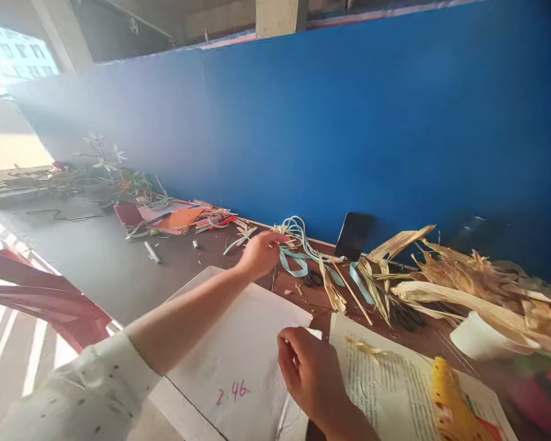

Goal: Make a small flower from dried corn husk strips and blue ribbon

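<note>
My left hand (260, 252) reaches over the far edge of a white cardboard box (239, 343) marked "2.46." Its fingers are pinched beside a bundle of pale cord (298, 228) and short straw pieces; what is between them, if anything, is hidden. A light blue ribbon (294, 264) curls just right of those fingertips. Over the right side of the box is my right hand (310, 372), its fingers curled with thumb and forefinger together; any small thing inside cannot be made out. Right of it lies a printed sheet (386, 392) with a scrap of dry husk (365, 348) on it.
A yellow glue gun (454, 398) rests on the printed sheet. Dry corn husks (477, 275) and a white cup (491, 337) are at right. A phone (352, 234) leans on the blue partition (349, 122). Coloured paper (181, 218) and a glue stick (152, 252) lie left.
</note>
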`<state>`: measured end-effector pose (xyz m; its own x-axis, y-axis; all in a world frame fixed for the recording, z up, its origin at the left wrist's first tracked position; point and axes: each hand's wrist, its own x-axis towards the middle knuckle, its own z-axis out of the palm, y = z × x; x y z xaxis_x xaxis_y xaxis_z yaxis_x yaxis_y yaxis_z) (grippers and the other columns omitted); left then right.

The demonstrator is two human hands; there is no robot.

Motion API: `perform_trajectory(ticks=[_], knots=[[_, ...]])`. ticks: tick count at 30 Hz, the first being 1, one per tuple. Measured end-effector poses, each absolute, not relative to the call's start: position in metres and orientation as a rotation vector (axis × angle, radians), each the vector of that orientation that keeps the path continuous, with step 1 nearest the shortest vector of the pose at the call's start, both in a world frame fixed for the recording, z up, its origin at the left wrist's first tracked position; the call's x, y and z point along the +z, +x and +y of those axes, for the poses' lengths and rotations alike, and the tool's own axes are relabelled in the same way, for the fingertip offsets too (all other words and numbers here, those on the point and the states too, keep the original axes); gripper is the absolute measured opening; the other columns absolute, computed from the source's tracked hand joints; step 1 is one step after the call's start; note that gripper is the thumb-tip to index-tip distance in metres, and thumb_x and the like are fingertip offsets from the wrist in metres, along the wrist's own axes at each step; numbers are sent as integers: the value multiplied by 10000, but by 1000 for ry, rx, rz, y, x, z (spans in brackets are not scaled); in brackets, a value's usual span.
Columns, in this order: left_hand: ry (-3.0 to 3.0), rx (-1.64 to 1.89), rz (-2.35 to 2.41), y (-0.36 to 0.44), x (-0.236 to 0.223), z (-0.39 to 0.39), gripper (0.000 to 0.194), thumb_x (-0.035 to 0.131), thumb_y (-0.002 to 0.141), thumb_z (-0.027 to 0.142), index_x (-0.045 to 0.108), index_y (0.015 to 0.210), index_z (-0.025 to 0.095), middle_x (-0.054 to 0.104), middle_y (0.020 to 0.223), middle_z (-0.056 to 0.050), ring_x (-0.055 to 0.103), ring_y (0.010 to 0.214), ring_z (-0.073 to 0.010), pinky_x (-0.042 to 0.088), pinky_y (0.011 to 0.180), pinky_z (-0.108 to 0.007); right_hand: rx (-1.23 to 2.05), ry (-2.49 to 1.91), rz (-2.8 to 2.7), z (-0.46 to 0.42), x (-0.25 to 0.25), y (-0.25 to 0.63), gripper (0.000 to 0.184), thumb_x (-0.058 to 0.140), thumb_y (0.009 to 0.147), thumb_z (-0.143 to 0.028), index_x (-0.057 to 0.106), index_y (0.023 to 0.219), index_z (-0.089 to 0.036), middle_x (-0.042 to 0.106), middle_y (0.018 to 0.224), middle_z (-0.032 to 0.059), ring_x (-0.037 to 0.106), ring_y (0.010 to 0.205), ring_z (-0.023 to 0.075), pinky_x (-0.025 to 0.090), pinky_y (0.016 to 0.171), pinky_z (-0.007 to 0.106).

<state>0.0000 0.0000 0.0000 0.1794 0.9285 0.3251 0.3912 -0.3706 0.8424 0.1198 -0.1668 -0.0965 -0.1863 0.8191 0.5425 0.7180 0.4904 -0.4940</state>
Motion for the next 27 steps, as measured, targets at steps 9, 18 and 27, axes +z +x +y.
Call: perform_trajectory(ticks=[9,18,27], knots=[[1220,1103,1072,96,-38,-41,293,530,685,107,683,932,141,680,829,-45,520,589,-79,379,541,-193,85,-1274,-1696,-168,-92,127,101,458,897,-208,503,807,-201,508,652,-10,474,563,122,315,551,245],[1444,1571,1100,91,-78,-46,219,450,728,80,639,802,161,601,817,-18,535,743,-109,421,690,-227,89,-1291,-1770,-169,-92,123,148,453,909,-201,457,761,-197,494,639,-6,473,570,120,323,576,240],[1998,1596,965,86,-76,-52,304,419,724,-4,634,841,177,572,807,-20,526,779,-128,416,715,-246,115,-1338,-1789,-167,-96,123,193,455,911,-214,421,721,-203,484,608,-12,464,549,112,313,564,233]])
